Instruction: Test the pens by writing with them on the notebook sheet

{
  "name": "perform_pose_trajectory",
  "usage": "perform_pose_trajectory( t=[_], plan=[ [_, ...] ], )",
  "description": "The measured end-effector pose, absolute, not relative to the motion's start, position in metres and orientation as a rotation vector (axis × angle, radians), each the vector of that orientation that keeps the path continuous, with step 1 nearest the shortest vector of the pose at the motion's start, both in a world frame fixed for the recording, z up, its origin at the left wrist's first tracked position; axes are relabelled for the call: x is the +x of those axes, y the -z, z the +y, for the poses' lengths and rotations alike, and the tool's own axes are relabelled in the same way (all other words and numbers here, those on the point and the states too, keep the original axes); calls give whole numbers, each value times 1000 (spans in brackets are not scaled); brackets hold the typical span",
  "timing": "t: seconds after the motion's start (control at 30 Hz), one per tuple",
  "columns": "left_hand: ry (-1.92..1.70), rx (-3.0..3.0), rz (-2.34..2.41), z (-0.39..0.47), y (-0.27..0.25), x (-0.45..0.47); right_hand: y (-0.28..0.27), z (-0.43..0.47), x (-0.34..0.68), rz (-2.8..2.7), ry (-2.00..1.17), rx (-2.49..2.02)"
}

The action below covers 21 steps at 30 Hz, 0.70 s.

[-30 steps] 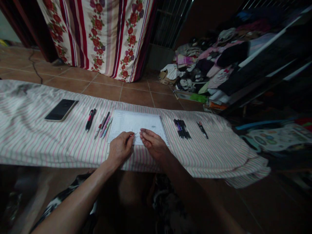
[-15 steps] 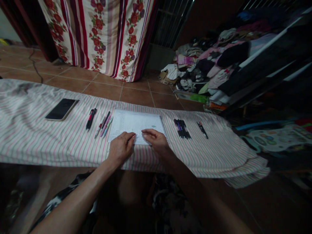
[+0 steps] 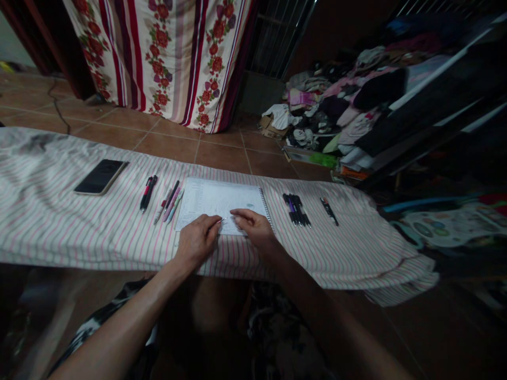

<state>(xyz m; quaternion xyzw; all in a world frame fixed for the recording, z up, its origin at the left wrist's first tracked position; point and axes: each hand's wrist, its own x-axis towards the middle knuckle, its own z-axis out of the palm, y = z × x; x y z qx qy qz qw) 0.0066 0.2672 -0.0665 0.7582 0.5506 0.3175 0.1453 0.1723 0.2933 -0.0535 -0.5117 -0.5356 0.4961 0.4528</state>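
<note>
Over the lower edge of a spiral notebook (image 3: 222, 195) with writing on its page, my two hands are close together. My left hand (image 3: 196, 237) pinches a small, thin, shiny piece (image 3: 224, 218) whose tip points toward the right hand; its kind is too small to tell. My right hand (image 3: 255, 227) has its thumb and fingers drawn together just beside that tip; anything between them is too small to make out. Left of the notebook lie several pens (image 3: 171, 201), and to the right is a group of dark pens (image 3: 296, 210).
A striped cloth (image 3: 237, 258) covers the low table. On it are a phone (image 3: 101, 177), two red and black pens (image 3: 148, 194) and a single black pen (image 3: 328, 211). Beyond are a floral curtain (image 3: 178, 63) and a heap of clothes (image 3: 328, 100).
Barely anything differs. The shiny piece in my left fingers has shifted very slightly, and both hands stay over the notebook's lower edge.
</note>
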Motion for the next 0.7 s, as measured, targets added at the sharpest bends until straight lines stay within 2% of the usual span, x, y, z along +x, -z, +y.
perform_pose_trajectory(
  t=[0.4, 0.7],
  plan=[
    [-967, 2145, 1552, 266, 65, 7, 55, 291, 168, -830, -1585, -1160],
    [-949, 2153, 1563, 267, 67, 8, 71, 295, 171, -936, -1511, -1093]
  ],
)
